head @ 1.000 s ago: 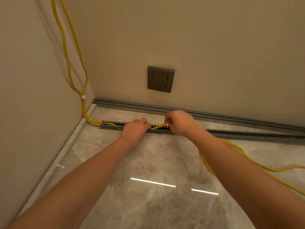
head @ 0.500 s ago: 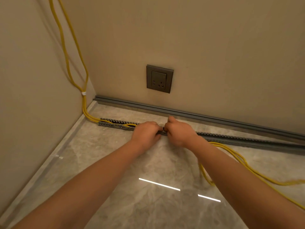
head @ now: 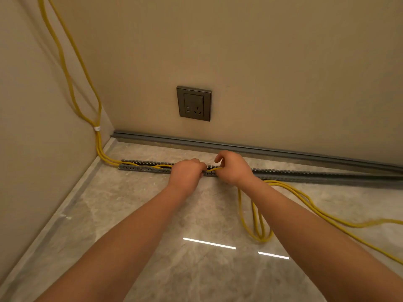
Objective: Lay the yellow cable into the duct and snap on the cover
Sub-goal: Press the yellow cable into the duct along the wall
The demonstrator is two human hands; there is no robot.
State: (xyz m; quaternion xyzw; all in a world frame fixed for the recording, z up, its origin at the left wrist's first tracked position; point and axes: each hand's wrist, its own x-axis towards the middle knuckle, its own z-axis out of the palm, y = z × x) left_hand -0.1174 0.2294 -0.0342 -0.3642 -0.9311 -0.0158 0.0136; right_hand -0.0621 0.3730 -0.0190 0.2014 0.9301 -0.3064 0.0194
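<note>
Pinching the yellow cable (head: 212, 169) over the slotted duct (head: 283, 173), the right hand (head: 233, 168) and the closed left hand (head: 187, 173) sit side by side, while the duct's long axis and the loose cable on the floor run to the right, nearer the right hand.

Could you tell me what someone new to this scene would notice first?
Most striking is the yellow cable, which runs down the left wall into the corner and lies in loose loops on the floor at the right. Mid-frame, the left hand and right hand press it into the slotted grey duct on the floor. Above them a dark socket sits on the wall.
</note>
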